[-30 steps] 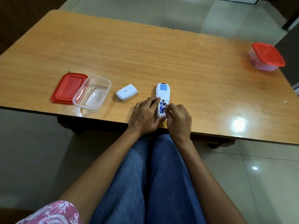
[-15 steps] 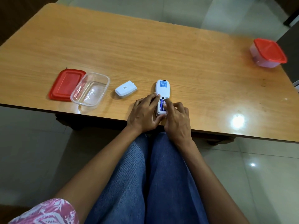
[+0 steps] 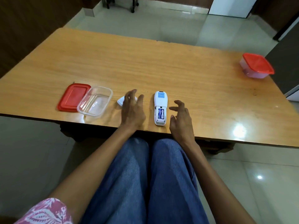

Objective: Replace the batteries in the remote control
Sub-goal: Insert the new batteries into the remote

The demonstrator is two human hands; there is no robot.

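A white remote control (image 3: 160,102) lies face down near the table's front edge, its battery bay uncovered. Blue batteries (image 3: 161,114) sit inside the bay. My right hand (image 3: 181,118) hovers just right of the remote, fingers spread, holding nothing. My left hand (image 3: 132,109) is left of the remote, fingers apart, reaching over the white battery cover (image 3: 120,101), which it partly hides. Whether the fingers touch the cover is not clear.
A clear plastic box (image 3: 95,101) stands open with its red lid (image 3: 73,97) beside it, left of the cover. A second box with a red lid (image 3: 257,65) sits at the far right of the wooden table (image 3: 161,65). My knees are under the front edge.
Both hands have let go of the remote. The left hand moved left over the battery cover; the right drew back to the right. The camera tilted up.
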